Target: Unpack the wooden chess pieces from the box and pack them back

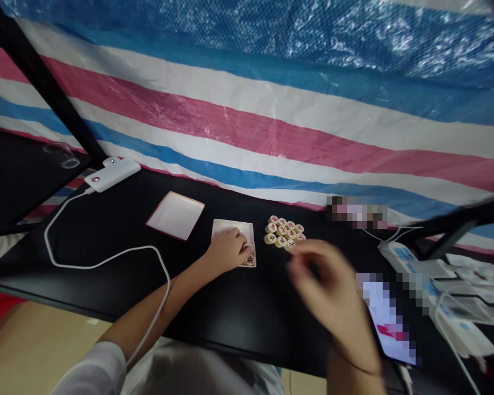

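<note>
My left hand (229, 250) is in a small open white box (249, 229), its fingers curled down over a Chinese chess piece (250, 259) with a black character. Other pieces under that hand are mostly hidden. To the right of the box stand several round, cream-coloured Chinese chess pieces (282, 231), set close together in rows with red and black characters facing up. My right hand (327, 282) is at the near right side of this group, thumb and fingers curved. It is smeared by motion, and whether it holds anything cannot be made out.
A shallow box lid (176, 215) lies left of the box on the black table (214, 312). A white power bank (114, 174) trails a cable (107, 257) across my left forearm. On the right are a phone (385, 318) and a power strip (456, 323). Striped sheeting (247, 126) hangs behind.
</note>
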`<state>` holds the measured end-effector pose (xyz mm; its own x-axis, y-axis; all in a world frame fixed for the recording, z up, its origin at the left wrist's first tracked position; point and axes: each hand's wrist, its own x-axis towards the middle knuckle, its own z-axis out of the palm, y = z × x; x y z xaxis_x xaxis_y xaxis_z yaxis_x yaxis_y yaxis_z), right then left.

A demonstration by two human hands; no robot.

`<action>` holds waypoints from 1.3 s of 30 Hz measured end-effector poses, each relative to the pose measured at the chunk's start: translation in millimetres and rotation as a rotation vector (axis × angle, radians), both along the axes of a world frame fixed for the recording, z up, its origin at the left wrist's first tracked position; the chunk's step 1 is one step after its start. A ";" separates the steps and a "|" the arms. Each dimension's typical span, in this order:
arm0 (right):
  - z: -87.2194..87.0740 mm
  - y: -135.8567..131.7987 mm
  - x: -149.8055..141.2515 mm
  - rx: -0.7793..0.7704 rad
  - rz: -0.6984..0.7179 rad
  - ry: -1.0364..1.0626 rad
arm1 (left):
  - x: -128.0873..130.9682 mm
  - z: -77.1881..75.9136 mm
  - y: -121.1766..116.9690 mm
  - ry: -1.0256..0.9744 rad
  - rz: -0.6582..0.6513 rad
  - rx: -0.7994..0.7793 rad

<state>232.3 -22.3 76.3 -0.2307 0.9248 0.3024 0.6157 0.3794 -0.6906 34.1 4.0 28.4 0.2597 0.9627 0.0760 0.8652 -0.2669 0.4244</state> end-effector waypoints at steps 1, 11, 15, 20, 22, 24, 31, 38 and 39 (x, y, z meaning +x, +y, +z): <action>-5.8 2.1 -8.4 -0.016 0.052 -0.035 | -0.8 -0.9 -0.1 -0.004 0.003 0.006; -63.9 15.9 -38.7 -0.116 0.129 -0.118 | 0.3 0.8 -2.2 0.037 0.037 0.007; -62.1 16.4 -37.8 -0.077 0.126 -0.033 | 0.8 7.8 -2.3 -0.108 0.055 -0.023; -57.6 15.0 -40.8 0.052 0.045 0.087 | 4.6 20.5 -6.2 -0.427 0.028 -0.024; -53.9 13.3 -39.7 0.070 0.020 0.099 | 6.6 21.2 -8.4 -0.568 0.020 -0.035; -50.0 12.2 -32.7 0.094 -0.017 0.088 | 7.4 18.9 -9.7 -0.670 0.039 -0.032; -64.6 21.5 37.2 0.143 -0.561 -0.024 | -1.4 8.3 -4.7 -0.887 0.147 -0.060; -77.7 28.3 44.3 0.069 -0.564 -0.096 | 1.0 2.4 -5.3 -0.833 0.068 0.008; -72.8 24.7 37.0 0.085 -0.553 -0.054 | 2.7 2.4 -7.1 -0.794 0.037 0.041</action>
<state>269.3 2.4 3.5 0.2643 0.8854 0.3824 0.7727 0.0429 -0.6333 36.7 -3.1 30.8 0.0807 0.9620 0.2610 0.3167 -0.2730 0.9084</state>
